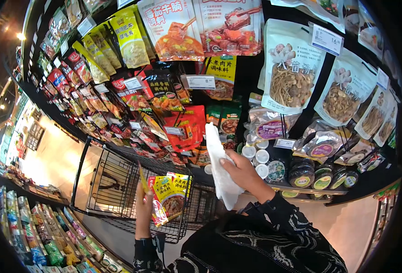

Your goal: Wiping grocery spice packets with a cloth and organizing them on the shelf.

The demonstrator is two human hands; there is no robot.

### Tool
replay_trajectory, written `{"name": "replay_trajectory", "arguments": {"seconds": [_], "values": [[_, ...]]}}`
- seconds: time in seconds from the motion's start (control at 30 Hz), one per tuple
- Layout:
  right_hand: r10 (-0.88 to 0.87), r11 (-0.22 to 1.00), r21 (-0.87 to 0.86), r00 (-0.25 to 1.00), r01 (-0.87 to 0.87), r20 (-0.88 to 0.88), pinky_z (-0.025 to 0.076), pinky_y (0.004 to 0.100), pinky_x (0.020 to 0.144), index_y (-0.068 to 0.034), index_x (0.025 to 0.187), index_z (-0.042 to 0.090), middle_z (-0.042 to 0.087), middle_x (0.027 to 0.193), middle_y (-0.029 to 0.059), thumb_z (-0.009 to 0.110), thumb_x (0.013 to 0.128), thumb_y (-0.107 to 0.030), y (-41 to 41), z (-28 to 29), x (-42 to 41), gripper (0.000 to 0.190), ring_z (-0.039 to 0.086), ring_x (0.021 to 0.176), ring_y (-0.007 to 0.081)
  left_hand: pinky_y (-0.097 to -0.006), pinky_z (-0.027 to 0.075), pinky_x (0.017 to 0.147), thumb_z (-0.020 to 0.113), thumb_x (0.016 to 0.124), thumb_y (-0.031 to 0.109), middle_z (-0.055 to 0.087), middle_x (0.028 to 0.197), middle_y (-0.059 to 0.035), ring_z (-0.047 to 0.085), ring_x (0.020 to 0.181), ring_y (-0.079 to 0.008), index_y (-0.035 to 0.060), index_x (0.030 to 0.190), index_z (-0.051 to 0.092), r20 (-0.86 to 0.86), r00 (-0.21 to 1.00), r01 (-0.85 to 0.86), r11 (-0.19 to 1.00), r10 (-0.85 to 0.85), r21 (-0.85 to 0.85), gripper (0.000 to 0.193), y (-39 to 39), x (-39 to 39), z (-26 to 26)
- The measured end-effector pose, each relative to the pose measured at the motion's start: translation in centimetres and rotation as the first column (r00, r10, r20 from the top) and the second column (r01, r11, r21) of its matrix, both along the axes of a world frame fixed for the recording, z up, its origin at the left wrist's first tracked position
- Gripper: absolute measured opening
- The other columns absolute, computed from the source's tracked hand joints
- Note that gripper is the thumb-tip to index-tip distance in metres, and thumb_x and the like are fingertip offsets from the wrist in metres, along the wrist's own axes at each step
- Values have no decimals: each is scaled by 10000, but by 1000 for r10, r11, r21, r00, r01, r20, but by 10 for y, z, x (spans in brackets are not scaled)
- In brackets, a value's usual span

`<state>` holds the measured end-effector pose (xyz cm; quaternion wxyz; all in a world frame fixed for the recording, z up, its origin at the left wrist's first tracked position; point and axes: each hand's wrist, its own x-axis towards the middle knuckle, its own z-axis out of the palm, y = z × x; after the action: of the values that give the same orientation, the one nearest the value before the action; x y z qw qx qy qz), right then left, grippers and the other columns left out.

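My left hand [143, 206] grips a yellow seasoning packet [142, 177], seen nearly edge-on above the black wire shopping cart [112, 213]. More yellow seasoning packets [170, 198] with pictures of food lie inside the cart, just right of that hand. In my right hand [240, 170] is a folded white cloth or paper wipe [218, 163], held upright in front of the shelf. A similar yellow packet [219, 76] hangs on the rack above it, partly behind a price tag [200, 82].
Red packets [185, 128] hang on hooks close to the white wipe. Pale mushroom soup pouches [291, 68] hang on the right, over white-lidded jars [255, 157] and round dark packages [301, 172]. Behind the cart, at lower left, stands another shelf of bagged goods [47, 235].
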<state>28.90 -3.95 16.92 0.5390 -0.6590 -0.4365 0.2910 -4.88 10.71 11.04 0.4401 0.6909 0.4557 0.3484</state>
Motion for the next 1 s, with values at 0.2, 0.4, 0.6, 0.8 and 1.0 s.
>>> {"name": "replay_trajectory", "arguments": {"seconds": [0.2, 0.4, 0.6, 0.8, 1.0], "values": [[-49, 996, -84, 990, 38, -129, 501, 331, 815, 16, 1295, 562, 699, 1046, 197, 591, 981, -268, -39, 14, 15, 425, 669, 929, 203, -365, 370, 1107, 571, 1015, 232, 456, 1464, -221, 464, 1347, -281, -70, 1447, 405, 71, 991, 121, 981, -111, -151, 552, 1, 77, 27], [-136, 990, -62, 986, 130, -95, 503, 323, 823, 23, 1270, 577, 700, 1049, 174, 603, 978, -255, -94, 31, 33, 404, 659, 943, 180, -378, 337, 1144, 570, 1023, 259, 388, 1519, -224, 390, 1414, -281, -56, 1486, 332, 216, 873, 447, 895, -437, 3, 608, 39, 218, 67], [-322, 945, -68, 947, 320, -19, 500, 297, 774, 46, 1238, 585, 687, 948, 113, 630, 963, -209, -168, 48, 42, 378, 611, 873, 114, -354, 366, 1092, 616, 993, 319, 498, 1410, -214, 479, 1312, -269, -84, 1375, 445, 146, 889, 401, 893, -433, 205, 581, 111, 333, 70], [-488, 873, -70, 867, 483, -105, 482, 262, 749, 32, 1203, 599, 661, 942, 39, 628, 964, -181, -208, 42, 34, 321, 566, 850, 81, -388, 334, 1101, 718, 908, 400, 467, 1421, -252, 449, 1317, -342, -86, 1413, 402, -43, 940, 330, 871, -338, 364, 769, 159, 396, 64], [-559, 823, -66, 785, 564, -265, 471, 240, 751, 13, 1207, 601, 648, 965, 1, 620, 986, -180, -207, 52, 28, 294, 557, 853, 64, -328, 380, 1057, 718, 904, 465, 566, 1346, -165, 525, 1221, -240, 47, 1339, 575, 277, 836, 385, 866, -473, 318, 620, 203, 423, 63]]}}
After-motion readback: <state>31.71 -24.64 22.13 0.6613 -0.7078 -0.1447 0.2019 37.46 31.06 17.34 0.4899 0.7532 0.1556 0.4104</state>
